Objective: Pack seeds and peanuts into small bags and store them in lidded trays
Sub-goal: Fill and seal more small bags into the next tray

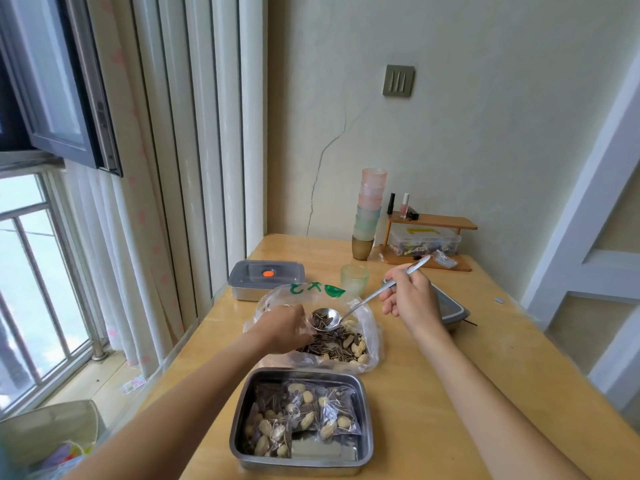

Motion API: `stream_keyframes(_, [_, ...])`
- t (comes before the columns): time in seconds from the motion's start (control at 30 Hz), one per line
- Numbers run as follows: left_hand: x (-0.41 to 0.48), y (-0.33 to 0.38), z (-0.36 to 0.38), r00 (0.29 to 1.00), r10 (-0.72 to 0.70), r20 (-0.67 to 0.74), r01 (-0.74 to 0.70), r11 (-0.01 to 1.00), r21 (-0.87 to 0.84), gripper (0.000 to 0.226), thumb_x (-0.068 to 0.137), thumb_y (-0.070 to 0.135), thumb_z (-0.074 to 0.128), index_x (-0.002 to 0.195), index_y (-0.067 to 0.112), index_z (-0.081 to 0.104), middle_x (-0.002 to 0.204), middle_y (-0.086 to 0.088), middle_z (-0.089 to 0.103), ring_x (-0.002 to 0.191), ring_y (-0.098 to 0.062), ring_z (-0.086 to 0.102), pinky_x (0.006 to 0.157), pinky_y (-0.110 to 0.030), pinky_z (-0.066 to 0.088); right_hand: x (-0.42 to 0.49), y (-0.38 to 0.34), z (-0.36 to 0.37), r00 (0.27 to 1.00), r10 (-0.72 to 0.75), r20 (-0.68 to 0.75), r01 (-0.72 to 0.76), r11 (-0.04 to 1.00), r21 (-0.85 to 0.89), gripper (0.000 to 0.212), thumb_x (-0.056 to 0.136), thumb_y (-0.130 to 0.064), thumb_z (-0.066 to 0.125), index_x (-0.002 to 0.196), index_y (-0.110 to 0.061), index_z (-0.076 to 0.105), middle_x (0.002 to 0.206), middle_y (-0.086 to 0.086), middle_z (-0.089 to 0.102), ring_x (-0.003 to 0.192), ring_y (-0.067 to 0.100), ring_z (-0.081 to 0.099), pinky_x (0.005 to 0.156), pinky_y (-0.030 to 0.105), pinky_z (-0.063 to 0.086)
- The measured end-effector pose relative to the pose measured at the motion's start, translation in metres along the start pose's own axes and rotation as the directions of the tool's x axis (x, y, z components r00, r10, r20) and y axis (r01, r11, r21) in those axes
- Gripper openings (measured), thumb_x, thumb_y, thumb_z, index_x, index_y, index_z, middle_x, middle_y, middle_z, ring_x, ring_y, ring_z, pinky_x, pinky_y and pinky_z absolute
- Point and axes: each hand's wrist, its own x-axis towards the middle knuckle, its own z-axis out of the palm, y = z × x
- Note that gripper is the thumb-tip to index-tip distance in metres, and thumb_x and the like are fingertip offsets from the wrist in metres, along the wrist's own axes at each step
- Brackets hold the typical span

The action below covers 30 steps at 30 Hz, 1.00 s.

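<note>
Your right hand (408, 299) grips one spoon (346, 313), its bowl loaded with seeds above the big bag (372, 337) of seeds and peanuts. Your left hand (282, 329) curls at that bag's mouth; I cannot tell whether it pinches anything. Nearer you than the bag, one open tray (239, 410) holds four small filled bags (337, 410). Beyond the bag sit two closed trays: the left tray (266, 277) and the right tray (452, 308).

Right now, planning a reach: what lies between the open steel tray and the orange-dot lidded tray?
Head view: the clear plastic bag of seeds and peanuts, the left hand over it.
</note>
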Motion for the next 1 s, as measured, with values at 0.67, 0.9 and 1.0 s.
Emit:
stream_keyframes(0.67, [0.006, -0.007, 0.013, 0.968, -0.153, -0.201, 0.039, 0.877, -0.479, 0.044, 0.086, 0.049, 0.078, 0.101, 0.015, 0.055, 0.081, 0.003, 0.051, 0.068, -0.011, 0.043, 0.061, -0.029, 0.036, -0.036, -0.055, 0.01, 0.608, -0.65, 0.456, 0.775, 0.61, -0.164, 0.016, 0.105, -0.02, 0.05, 0.109, -0.021, 0.066, 0.084, -0.013, 0.058, 0.075, 0.002, 0.052, 0.071, 0.022, 0.042])
stream_keyframes(0.9, [0.003, -0.011, 0.009, 0.968, -0.137, -0.208, -0.002, 0.831, -0.556, 0.065, 0.072, 0.07, 0.07, 0.115, 0.022, 0.058, 0.085, -0.006, 0.062, 0.069, -0.013, 0.051, 0.068, -0.042, 0.052, -0.037, -0.058, 0.01, 0.585, -0.661, 0.47, 0.791, 0.592, -0.152, 0.021, 0.104, -0.027, 0.05, 0.117, -0.026, 0.067, 0.095, -0.01, 0.062, 0.08, 0.01, 0.059, 0.072, 0.033, 0.049])
stream_keyframes(1.0, [-0.001, -0.008, 0.007, 0.975, -0.128, -0.179, -0.015, 0.773, -0.634, 0.045, 0.087, 0.048, 0.075, 0.119, 0.022, 0.057, 0.088, -0.001, 0.067, 0.073, -0.012, 0.063, 0.071, -0.033, 0.055, -0.038, -0.063, 0.009, 0.605, -0.672, 0.427, 0.776, 0.618, -0.125, 0.019, 0.105, -0.026, 0.048, 0.113, -0.024, 0.066, 0.091, -0.015, 0.061, 0.071, 0.007, 0.058, 0.068, 0.032, 0.052])
